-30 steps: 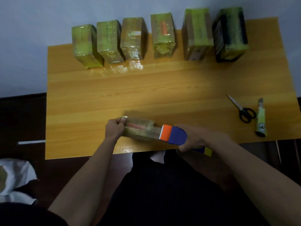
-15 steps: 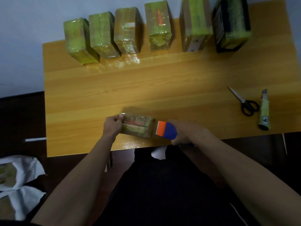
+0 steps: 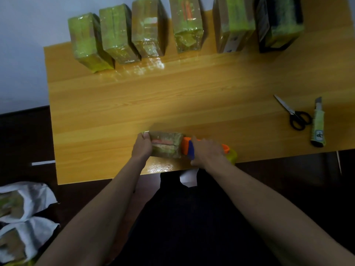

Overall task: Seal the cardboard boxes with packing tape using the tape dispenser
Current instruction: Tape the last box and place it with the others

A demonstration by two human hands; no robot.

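My left hand (image 3: 142,147) grips the left end of a small cardboard box (image 3: 166,144) wrapped in glossy tape, thumb over its top edge. My right hand (image 3: 206,151) is wrapped around the tape dispenser (image 3: 188,148), whose orange and blue head touches the box's right end; a yellowish roll shows just past my knuckles. Box and dispenser sit near the front edge of the counter (image 3: 134,104), between my two hands.

The counter is a glossy orange-yellow wood grain, with glare just below the box. Far ahead of my hands, six taped boxes (image 3: 113,35) stand in a row along the back edge against a pale bluish wall (image 3: 23,54). Well off to the right of my right hand lie black-handled scissors (image 3: 295,117), and just beside them a utility knife (image 3: 318,123) whose white label carries a dark mark I cannot read. The darkest box (image 3: 276,24) has a label too blurred to read. Below and left of my left forearm, white bags (image 3: 25,208) lie on the dark floor (image 3: 23,141).
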